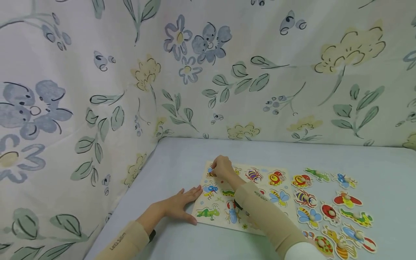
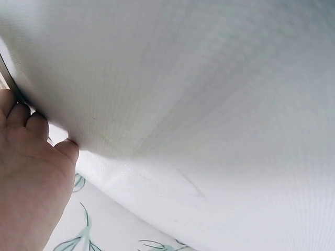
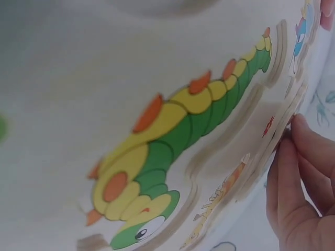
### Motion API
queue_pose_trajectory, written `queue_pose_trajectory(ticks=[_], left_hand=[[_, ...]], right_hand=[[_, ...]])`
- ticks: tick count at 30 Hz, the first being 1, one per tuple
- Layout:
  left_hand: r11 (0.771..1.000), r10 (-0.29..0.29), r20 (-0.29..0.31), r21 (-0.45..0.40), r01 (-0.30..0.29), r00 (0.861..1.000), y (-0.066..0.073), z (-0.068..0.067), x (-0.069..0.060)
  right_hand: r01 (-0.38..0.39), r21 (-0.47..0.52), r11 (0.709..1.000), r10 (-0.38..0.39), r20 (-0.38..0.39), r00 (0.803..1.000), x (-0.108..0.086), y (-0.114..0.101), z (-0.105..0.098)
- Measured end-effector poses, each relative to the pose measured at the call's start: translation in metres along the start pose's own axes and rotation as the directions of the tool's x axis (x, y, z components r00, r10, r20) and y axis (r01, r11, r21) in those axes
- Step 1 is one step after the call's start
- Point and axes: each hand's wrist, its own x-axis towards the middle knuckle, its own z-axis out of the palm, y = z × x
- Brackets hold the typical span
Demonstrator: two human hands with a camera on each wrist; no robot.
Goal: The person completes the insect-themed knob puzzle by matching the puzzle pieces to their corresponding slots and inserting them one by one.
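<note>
A light puzzle board point(image 1: 238, 225) printed with insects lies flat on the table. Over its far left corner my right hand point(image 1: 224, 168) is bent down, fingertips together at a small blue-winged bee piece point(image 1: 210, 172). The right wrist view has my right hand point(image 3: 306, 183) pinching at a thin edge, beyond the green and yellow caterpillar picture point(image 3: 178, 130); what lies between the fingertips is mostly hidden. My left hand point(image 1: 180, 205) rests spread on the table, fingertips at the board's left edge; in the left wrist view the left hand point(image 2: 34, 167) shows at the left.
Several knobbed insect pieces lie right of the board, among them a spider point(image 1: 305, 198), a caterpillar point(image 1: 356, 217), a red butterfly point(image 1: 347, 199) and a ladybug point(image 1: 329, 212). My right forearm crosses the board. A floral curtain point(image 1: 240, 79) stands behind the white table point(image 1: 182, 151).
</note>
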Motion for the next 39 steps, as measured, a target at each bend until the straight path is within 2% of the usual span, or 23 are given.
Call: queue_pose_trajectory(ticks=[10, 18, 24, 34, 39], left_hand=[[1.000, -0.003, -0.002, 0.003, 0.003, 1.000, 0.003, -0.001, -0.001], [1.000, -0.006, 0.005, 0.001, 0.006, 1.000, 0.004, -0.001, 0.000], [1.000, -0.009, 0.004, 0.003, 0.009, 1.000, 0.003, -0.002, 0.000], [1.000, -0.001, 0.001, -0.018, 0.001, 1.000, 0.003, -0.002, -0.002], [1.000, 0.004, 0.001, -0.022, -0.004, 1.000, 0.004, -0.002, -0.001]], right_hand=[[0.014, -0.042, 0.999, -0.014, 0.011, 1.000, 0.001, 0.000, -0.002], [-0.002, -0.061, 0.998, 0.004, 0.043, 0.999, 0.001, 0.001, -0.002], [0.030, -0.077, 0.997, -0.026, 0.049, 0.998, 0.001, 0.001, -0.003], [-0.017, 0.012, 1.000, 0.015, 0.107, 0.994, -0.004, 0.002, -0.014], [-0.030, 0.047, 0.998, 0.025, 0.097, 0.995, -0.007, 0.006, -0.017]])
